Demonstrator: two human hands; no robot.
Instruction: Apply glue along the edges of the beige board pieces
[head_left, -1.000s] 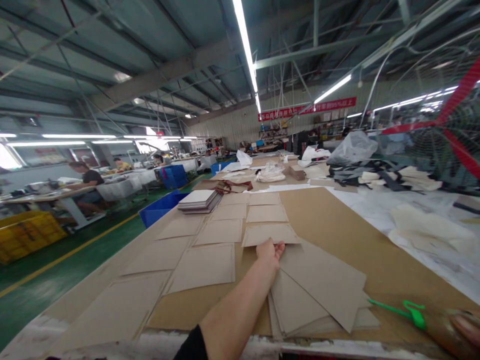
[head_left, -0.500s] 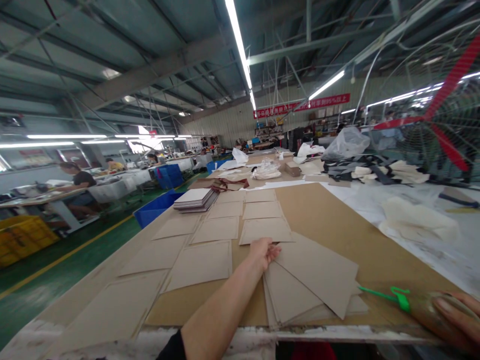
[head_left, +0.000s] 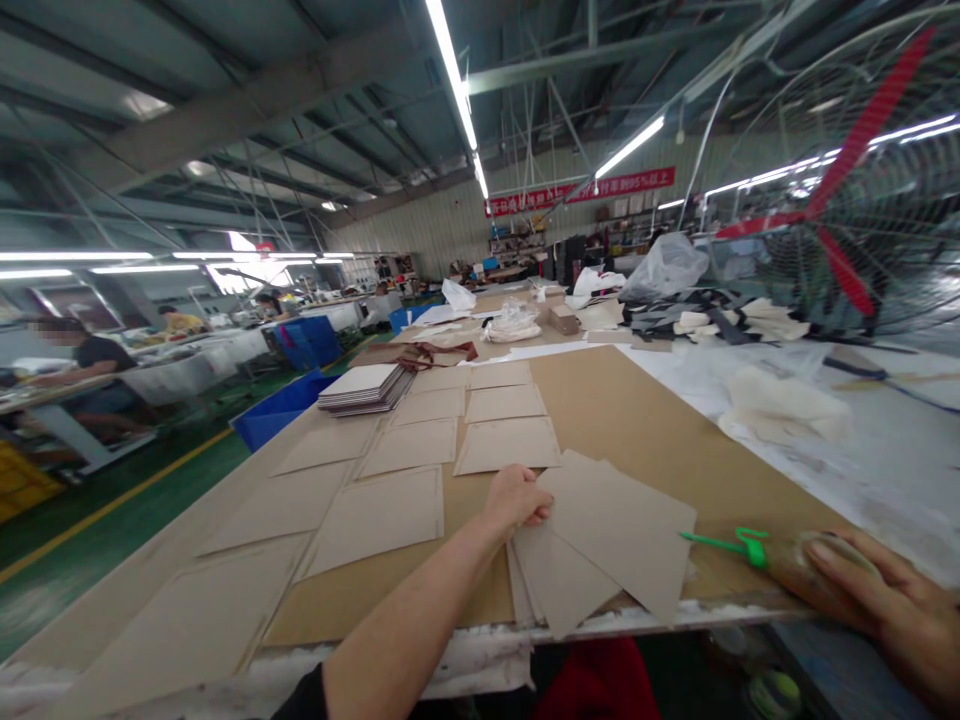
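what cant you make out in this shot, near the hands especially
- Head view: the right hand covers the brown tool with the green nozzle; its body is hidden.
- The left hand hides its fingers' grip on the fanned cardboard sheets.
- The red banner: lettering too small.

Under my left hand [head_left: 514,499] lies a loose stack of tan card sheets [head_left: 600,540], fanned out and skewed, corners jutting past the near tabletop [head_left: 660,420] edge. Under my right hand [head_left: 885,610] lies a brown roll with a green handle [head_left: 731,545], flat on the tabletop.
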